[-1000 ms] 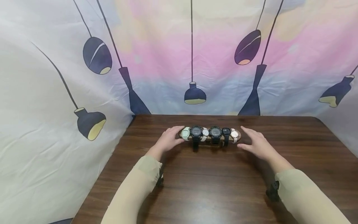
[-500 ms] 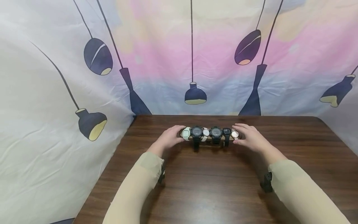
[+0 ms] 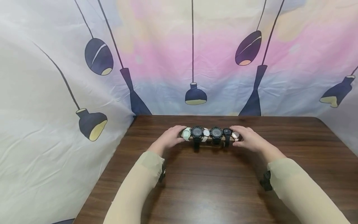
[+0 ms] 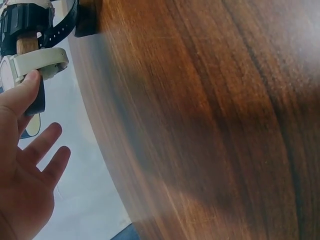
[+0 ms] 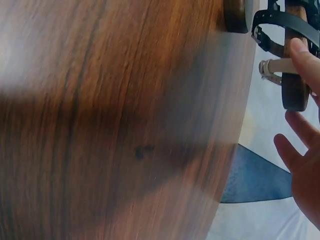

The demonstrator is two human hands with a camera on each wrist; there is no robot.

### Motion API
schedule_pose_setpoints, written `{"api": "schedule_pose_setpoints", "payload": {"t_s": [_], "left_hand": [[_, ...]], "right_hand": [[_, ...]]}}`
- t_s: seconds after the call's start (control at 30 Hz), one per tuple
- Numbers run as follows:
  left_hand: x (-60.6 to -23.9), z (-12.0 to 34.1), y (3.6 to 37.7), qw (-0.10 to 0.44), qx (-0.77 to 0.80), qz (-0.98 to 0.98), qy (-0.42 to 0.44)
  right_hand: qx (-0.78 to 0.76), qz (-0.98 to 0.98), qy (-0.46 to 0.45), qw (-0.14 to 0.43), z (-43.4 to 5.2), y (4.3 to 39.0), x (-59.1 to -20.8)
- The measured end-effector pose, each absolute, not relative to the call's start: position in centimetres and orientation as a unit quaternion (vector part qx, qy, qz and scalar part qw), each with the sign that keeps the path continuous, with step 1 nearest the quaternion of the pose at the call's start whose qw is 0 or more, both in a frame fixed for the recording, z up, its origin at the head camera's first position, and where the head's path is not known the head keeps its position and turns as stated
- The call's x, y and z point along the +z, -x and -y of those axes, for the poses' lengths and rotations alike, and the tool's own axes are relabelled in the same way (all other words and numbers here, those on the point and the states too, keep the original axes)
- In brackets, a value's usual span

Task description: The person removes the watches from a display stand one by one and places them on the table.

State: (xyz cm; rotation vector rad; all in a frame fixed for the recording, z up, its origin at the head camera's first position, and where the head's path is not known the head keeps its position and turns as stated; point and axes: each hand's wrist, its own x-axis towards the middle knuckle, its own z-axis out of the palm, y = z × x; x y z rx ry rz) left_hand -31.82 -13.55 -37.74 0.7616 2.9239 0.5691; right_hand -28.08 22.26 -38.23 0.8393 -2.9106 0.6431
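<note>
While pale sleeves (image 3: pixel 305 189) reach over the brown table (image 3: pixel 212 189), the left hand (image 3: pixel 168 137) pinches one end of a watch stand (image 5: pixel 295 95) between thumb and fingers, and the right hand (image 3: pixel 251 140) likewise pinches the other. The stand, bearing six watches (image 3: pixel 216 133), is near the table's far edge, before a lamp-print cloth (image 3: pixel 165 46).

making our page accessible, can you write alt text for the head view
A person's left hand and right hand grip opposite ends of a bar bearing six watches in a row, over a brown table. Behind hangs a pastel cloth printed with dark lamps.
</note>
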Motion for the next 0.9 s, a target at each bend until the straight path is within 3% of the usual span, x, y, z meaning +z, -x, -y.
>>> {"api": "schedule_pose_setpoints", "payload": {"t_s": [0.9], "left_hand": [[-37.7, 13.4, 31.6, 0.041, 0.169, -0.956, -0.237]], "right_hand": [[0.258, 0.948, -0.185, 0.012, -23.4, 27.4, -38.8]]}}
